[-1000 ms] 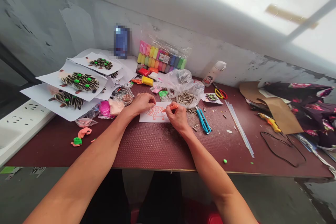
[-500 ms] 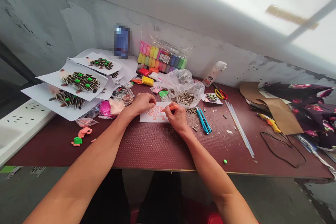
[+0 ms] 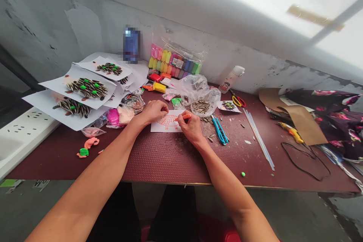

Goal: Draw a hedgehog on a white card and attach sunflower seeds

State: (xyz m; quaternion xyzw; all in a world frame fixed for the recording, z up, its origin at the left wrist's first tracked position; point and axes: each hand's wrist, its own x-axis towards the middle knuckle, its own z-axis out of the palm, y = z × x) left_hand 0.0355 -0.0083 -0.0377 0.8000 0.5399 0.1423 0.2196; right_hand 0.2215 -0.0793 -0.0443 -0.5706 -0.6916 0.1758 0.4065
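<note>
A small white sheet of paper (image 3: 159,129) lies on the table in front of me, with an orange drawing of a rounded body, short legs and rows of small marks. My left hand (image 3: 155,112) rests at the paper's upper left, its fingers bent together and holding the sheet down. In my right hand (image 3: 191,127) is an orange marker (image 3: 186,116), its tip at the right part of the drawing. My right hand covers the sheet's right end. Just beyond stands a clear plastic bag (image 3: 195,87) of striped sunflower seeds (image 3: 200,106).
Left, stacked sheets (image 3: 70,119) carry seed hedgehogs beside a power strip (image 3: 24,130). Behind are packed coloured clay (image 3: 176,60) and a white bottle (image 3: 232,79). To the right lie a blue cutter (image 3: 220,130), scissors (image 3: 238,101), clear sticks (image 3: 259,140) and a yellow glue gun (image 3: 295,134).
Both hands stay almost where they were, with the marker still at the right part of the drawing. The objects around them have not moved.
</note>
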